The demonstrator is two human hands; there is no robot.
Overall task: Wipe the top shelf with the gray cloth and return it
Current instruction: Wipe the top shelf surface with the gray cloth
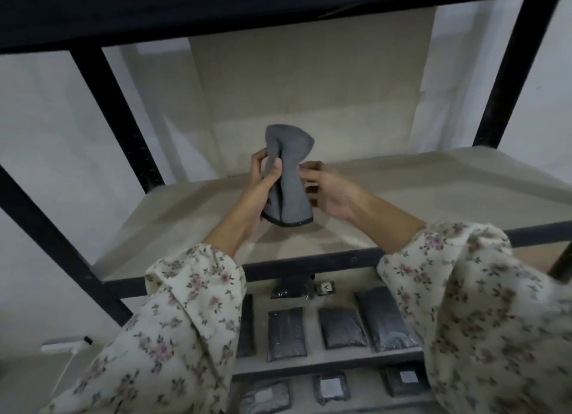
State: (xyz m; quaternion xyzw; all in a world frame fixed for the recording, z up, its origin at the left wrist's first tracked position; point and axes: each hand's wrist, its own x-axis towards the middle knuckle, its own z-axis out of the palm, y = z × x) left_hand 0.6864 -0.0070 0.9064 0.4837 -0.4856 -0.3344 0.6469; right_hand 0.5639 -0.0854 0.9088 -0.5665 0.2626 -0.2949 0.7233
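A gray cloth (289, 178) with a dark hem is held upright in the air above a beige shelf board (433, 190). My left hand (263, 181) grips the cloth around its middle, thumb across the front. My right hand (328, 193) is at the cloth's right edge, its fingertips touching or pinching the fabric; I cannot tell which. A dark shelf (154, 8) spans the top of the view above the hands, and only its underside shows.
Black metal uprights stand at the left (114, 116) and right (513, 73) of the rack. Below the beige board, a lower shelf holds several dark packets (284, 333) and a small block marked A (325, 287). More packets lie on the shelf beneath.
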